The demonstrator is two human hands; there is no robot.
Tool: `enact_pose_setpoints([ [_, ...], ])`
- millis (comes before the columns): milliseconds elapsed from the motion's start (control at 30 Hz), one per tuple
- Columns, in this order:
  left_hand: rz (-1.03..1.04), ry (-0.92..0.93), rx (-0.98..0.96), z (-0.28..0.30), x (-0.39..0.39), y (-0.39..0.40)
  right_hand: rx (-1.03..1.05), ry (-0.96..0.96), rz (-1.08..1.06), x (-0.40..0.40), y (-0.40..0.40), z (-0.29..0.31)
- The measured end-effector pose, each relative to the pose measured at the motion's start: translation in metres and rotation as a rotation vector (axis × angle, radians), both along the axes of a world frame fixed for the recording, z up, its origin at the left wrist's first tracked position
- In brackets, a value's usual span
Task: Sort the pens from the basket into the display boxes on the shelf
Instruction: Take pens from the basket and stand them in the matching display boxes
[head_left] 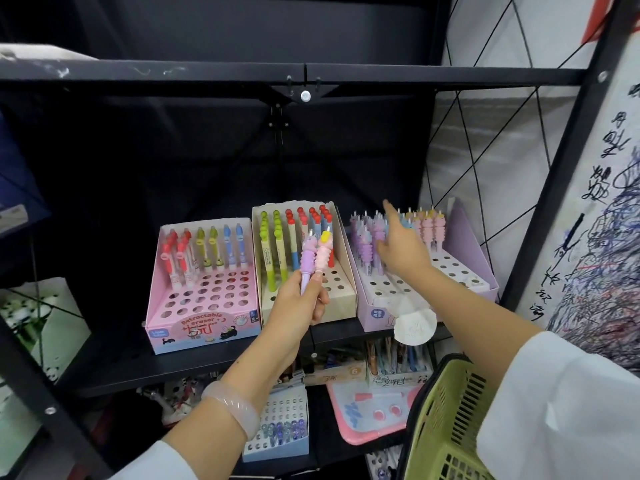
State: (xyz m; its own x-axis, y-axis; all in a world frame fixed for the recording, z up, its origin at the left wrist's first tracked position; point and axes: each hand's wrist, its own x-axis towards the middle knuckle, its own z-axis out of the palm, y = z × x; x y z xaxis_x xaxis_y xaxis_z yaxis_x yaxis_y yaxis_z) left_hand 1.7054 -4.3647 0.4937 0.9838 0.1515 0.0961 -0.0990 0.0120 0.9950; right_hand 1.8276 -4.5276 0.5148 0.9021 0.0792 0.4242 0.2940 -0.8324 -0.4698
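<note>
My left hand (300, 299) grips two pens upright in front of the beige box (341, 299): a purple pen (307, 259) and a pink pen (323, 256), both with ribbed soft tops. My right hand (401, 249) reaches over the lilac display box (464, 237) on the right, index finger stretched out among its purple, blue and pink pens (427, 226); the other fingers are curled and hold nothing that I can see. The pink display box (204, 327) stands on the left with red, green and blue pens. The green basket (446, 424) hangs at my right forearm.
All three boxes stand on a black metal shelf (114, 368). A lower shelf holds more pen boxes (277, 441) and a pink board (370, 414). A black upright post (554, 188) and a scribbled paper sheet (602, 237) border the right side.
</note>
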Motion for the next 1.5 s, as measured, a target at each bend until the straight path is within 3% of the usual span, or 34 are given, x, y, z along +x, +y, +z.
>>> enact_pose_setpoints([
  [233, -0.021, -0.02, -0.002, -0.002, 0.002, -0.006, -0.074, 0.075, 0.087, -0.01, -0.011, -0.02],
  [333, -0.019, -0.017, 0.005, -0.004, 0.006, -0.01, -0.015, 0.032, 0.085, -0.013, -0.013, -0.017],
  [400, -0.022, -0.022, 0.019, -0.003, 0.011, -0.015, 0.22, -0.001, 0.139, -0.018, -0.009, -0.008],
  [467, -0.018, -0.042, 0.046, -0.001, 0.016, -0.022, 0.498, 0.099, 0.281, -0.033, -0.001, 0.002],
  [667, -0.072, -0.121, 0.099, 0.001, 0.024, -0.047, 0.873, 0.511, 0.553, -0.052, 0.004, 0.012],
  [767, -0.087, -0.116, 0.141, 0.0, 0.027, -0.052, 0.98, 0.456, 0.519, -0.048, -0.007, 0.016],
  [933, -0.081, -0.03, 0.229, -0.004, 0.037, -0.051, 1.331, 0.163, 0.351, -0.029, -0.045, 0.051],
  [1000, -0.033, -0.024, 0.2, -0.004, 0.039, -0.046, 1.282, 0.101, 0.264, -0.022, -0.058, 0.056],
  [1100, 0.031, -0.034, 0.075, -0.001, 0.043, -0.04, 1.036, 0.106, 0.19, -0.018, -0.054, 0.041],
  [1500, 0.011, -0.033, 0.011, -0.003, 0.039, -0.033, 0.319, 0.097, 0.254, -0.011, -0.009, -0.011],
])
